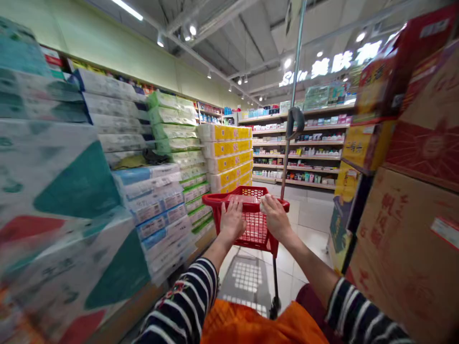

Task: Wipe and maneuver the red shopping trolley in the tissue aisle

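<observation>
My left hand (232, 219) and right hand (275, 217) clasp the near rim of the red shopping basket (216, 199), fingers curled over it.

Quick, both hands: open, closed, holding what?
Left hand: closed over the red basket rim.
Right hand: closed on the same rim, over a white item.

Lit sign (324, 64) overhead: "Skin", Chinese characters.
</observation>
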A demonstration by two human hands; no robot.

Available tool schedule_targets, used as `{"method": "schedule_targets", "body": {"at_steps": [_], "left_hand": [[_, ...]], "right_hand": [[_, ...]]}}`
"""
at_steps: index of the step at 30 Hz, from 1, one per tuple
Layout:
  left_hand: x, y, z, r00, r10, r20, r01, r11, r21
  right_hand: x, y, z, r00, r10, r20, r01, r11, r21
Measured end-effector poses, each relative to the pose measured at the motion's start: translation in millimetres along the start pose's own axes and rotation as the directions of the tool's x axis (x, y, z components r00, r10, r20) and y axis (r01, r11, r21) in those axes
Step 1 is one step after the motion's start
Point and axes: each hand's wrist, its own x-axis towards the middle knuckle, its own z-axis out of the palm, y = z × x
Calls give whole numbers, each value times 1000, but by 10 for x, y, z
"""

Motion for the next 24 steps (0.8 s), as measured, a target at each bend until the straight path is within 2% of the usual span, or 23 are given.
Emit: {"method": "schedule_targets", "body": {"at_steps": [3,5,7,11,13,15,17,19,21,24], "left_hand": [[-6,79,-13,1000,3,-4,-3,1000,-11],[-5,129,-23,1000,-2,-8,1,1000,-21],[0,174,-30,1000,-13,-9,12,1000,-28],[10,173,-33,1000,27,-13,-27,999,-28],[8,77,-30,999,38,-19,-39,999,-28],[-8,-89,-22,997,-72,-15,71,997,-33],[-41,-287,-8,972,-234,4,234,972,-26],[-84,-454,9,961,-276,13,277,961,-7],[-118,-544,23,968,-252,8,252,968,3],[-138,-555,30,970,-242,7,242,970,2]], "right_hand": [[-6,239,-107,992,123,-12,-123,992,-28],[37,242,-114,985,173,8,-173,984,-28],[113,104,-58,984,171,53,-170,985,-9],[242,-222,101,996,57,73,-61,997,50],[233,-216,131,998,30,57,-33,998,58],[181,-83,117,998,53,43,-55,998,38],[131,81,84,993,114,19,-115,993,1],[126,154,68,987,158,6,-158,987,-22],[176,62,91,989,148,23,-147,989,-12],[307,-321,184,998,43,55,-46,997,56]]}}
